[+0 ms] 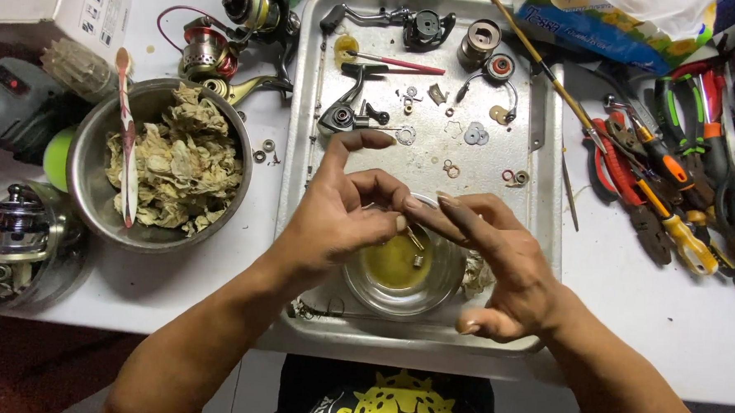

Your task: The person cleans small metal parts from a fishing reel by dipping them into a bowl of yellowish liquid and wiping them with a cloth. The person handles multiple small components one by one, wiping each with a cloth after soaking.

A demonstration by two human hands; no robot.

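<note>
Both my hands meet over a small glass bowl [442,288] of yellowish liquid near the front of a metal tray [302,187]. My left hand [342,209] and my right hand [493,253] pinch a tiny metal part [416,237] between their fingertips, just above the liquid. Another small part lies sunk in the bowl. Farther back on the tray lie dismantled fishing reel pieces: a dark reel body [347,106], a spool [478,42], a handle [368,15], and several washers and rings.
A steel bowl [83,186] with crumpled stained rags and a brush stands left. Two more reels [235,27] lie behind it, another reel [7,232] at far left. Pliers and screwdrivers [674,179] are piled at right. A cardboard box is at top left.
</note>
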